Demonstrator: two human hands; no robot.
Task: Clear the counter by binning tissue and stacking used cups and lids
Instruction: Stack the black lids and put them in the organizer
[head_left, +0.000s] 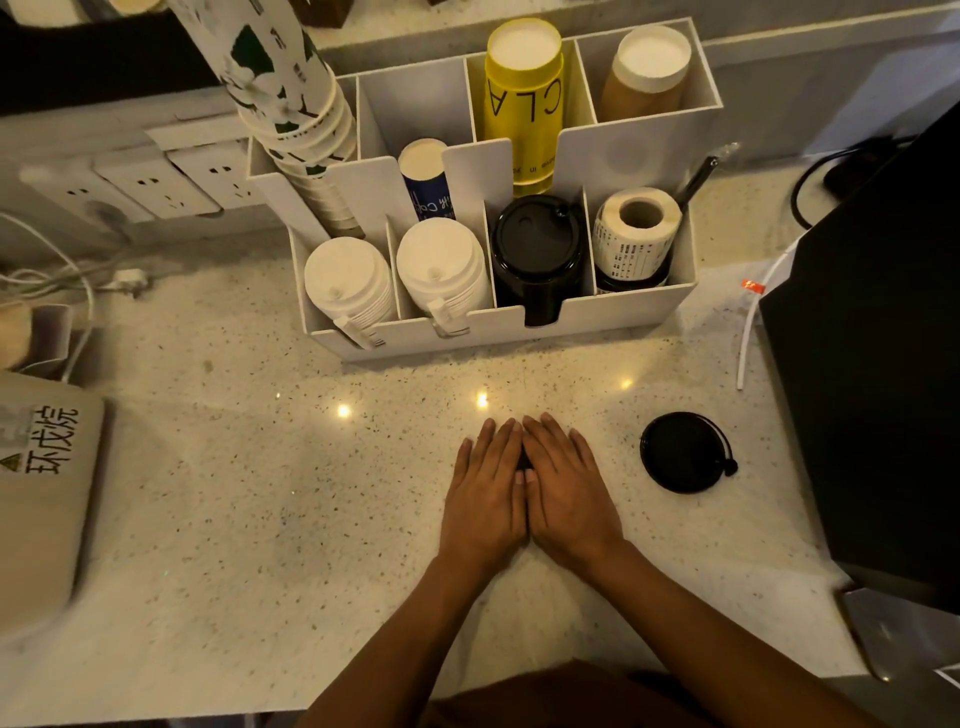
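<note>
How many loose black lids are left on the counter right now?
1 in plain view: a black lid lies flat on the counter, right of the right hand. Something dark shows between the right hand and the left hand; it may be another lid.

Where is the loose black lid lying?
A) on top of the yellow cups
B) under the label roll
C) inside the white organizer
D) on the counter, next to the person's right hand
D: the loose black lid lies flat on the speckled counter, apart from the right hand and in front of the white organizer.
</note>
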